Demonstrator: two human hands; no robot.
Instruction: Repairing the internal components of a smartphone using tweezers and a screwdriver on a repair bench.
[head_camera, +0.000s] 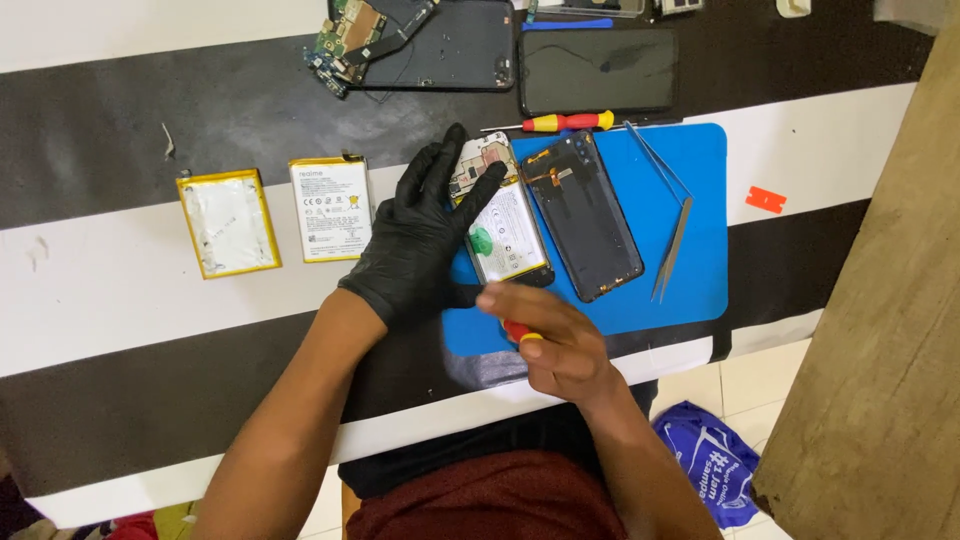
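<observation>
My left hand (420, 235), in a black glove, lies flat with fingers spread on the left side of an opened phone (505, 215) whose battery and a green tab show. The phone rests on a blue mat (680, 210). My bare right hand (550, 340) is closed around a small red and yellow screwdriver (522, 333) just below the phone. The phone's dark back cover (585, 215) lies inside-up to the right of it.
Two loose batteries (230, 222) (332, 208) lie left of my glove. Metal tweezers (672, 235) and a second red and yellow screwdriver (570, 122) sit by the mat. Another dismantled phone (420, 45) and a dark screen (598, 70) lie at the back. A wooden panel (880, 330) stands right.
</observation>
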